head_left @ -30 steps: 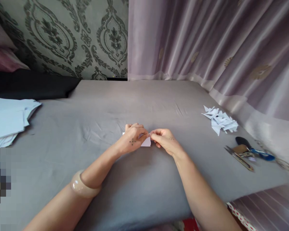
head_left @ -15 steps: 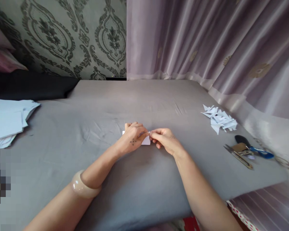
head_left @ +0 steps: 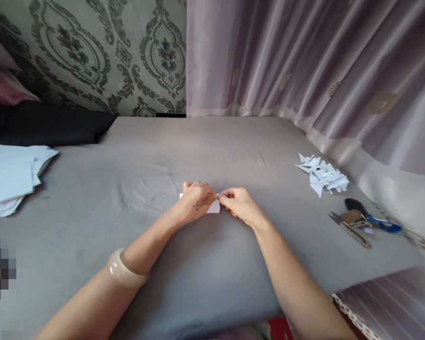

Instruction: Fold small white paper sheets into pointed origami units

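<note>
A small white piece of paper (head_left: 214,208) lies on the grey cloth, mostly hidden under my left hand (head_left: 195,202). That hand bends over the paper from the left, its thumb and fingers closed on the upper part. From the other side, my right hand (head_left: 240,204) pinches the paper's upper right corner between thumb and forefinger. The fingertips of both hands nearly meet there. Showing below the left thumb is the lower right part of the sheet, and a bit of its left edge peeks out beside the knuckles.
A stack of white paper sheets (head_left: 9,177) lies at the left, below a black cloth (head_left: 49,123). On the right sit a pile of folded paper pieces (head_left: 324,175), thread snips (head_left: 350,230) and a blue-handled tool (head_left: 384,224). Curtains (head_left: 269,56) hang behind the grey-covered surface (head_left: 198,146).
My right hand has shifted slightly left and its lower fingers have curled in. My left hand stays over the paper with hardly any movement.
</note>
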`<action>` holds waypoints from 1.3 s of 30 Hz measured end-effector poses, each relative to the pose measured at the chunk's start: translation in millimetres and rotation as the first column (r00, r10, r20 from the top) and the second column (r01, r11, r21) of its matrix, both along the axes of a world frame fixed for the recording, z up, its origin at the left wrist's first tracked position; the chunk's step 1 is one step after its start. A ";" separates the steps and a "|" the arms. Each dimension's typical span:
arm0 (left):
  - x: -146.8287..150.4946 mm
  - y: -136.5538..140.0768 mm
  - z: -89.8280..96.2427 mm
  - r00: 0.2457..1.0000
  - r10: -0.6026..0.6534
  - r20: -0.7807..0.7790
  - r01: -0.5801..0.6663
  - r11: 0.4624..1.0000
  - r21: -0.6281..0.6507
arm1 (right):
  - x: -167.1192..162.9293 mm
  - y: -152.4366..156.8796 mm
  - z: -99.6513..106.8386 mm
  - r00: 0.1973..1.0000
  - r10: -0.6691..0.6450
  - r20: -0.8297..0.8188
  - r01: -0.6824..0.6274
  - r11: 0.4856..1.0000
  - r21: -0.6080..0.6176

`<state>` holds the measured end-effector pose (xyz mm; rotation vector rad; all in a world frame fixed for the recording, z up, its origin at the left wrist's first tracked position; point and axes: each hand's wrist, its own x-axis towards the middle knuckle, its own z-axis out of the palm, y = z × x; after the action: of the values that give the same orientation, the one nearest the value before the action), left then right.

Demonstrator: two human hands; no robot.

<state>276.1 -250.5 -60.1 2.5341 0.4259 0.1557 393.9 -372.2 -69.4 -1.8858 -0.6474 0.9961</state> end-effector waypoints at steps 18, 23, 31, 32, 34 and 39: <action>-34.6 -3.9 -26.6 0.962 -0.241 0.129 0.190 0.929 0.317 | 12.7 3.5 -1.7 0.971 0.177 0.159 -0.173 0.984 -0.038; -33.6 -3.9 -28.9 0.956 -0.269 0.119 0.210 0.907 0.366 | 16.2 7.5 -8.9 0.951 0.189 0.245 -0.192 0.981 -0.010; -33.6 -5.9 -22.5 0.959 -0.274 0.068 0.221 0.877 0.426 | 17.4 -1.2 -7.3 0.900 0.316 0.300 -0.346 0.937 0.054; -34.0 -6.2 -21.4 0.960 -0.273 0.060 0.220 0.870 0.440 | 17.3 -3.0 -8.2 0.896 0.321 0.307 -0.355 0.933 0.063; -35.5 -6.9 -18.8 0.961 -0.272 0.051 0.219 0.860 0.460 | 17.2 -6.6 -10.1 0.885 0.324 0.334 -0.369 0.926 0.080; -39.4 -10.0 -11.3 0.962 -0.273 0.007 0.238 0.852 0.467 | 14.6 -16.1 -9.7 0.812 0.340 0.474 -0.437 0.893 0.108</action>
<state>236.8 -260.6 -71.4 3.0130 0.0094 0.2751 408.5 -388.3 -79.1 -1.8321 -1.4092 0.6962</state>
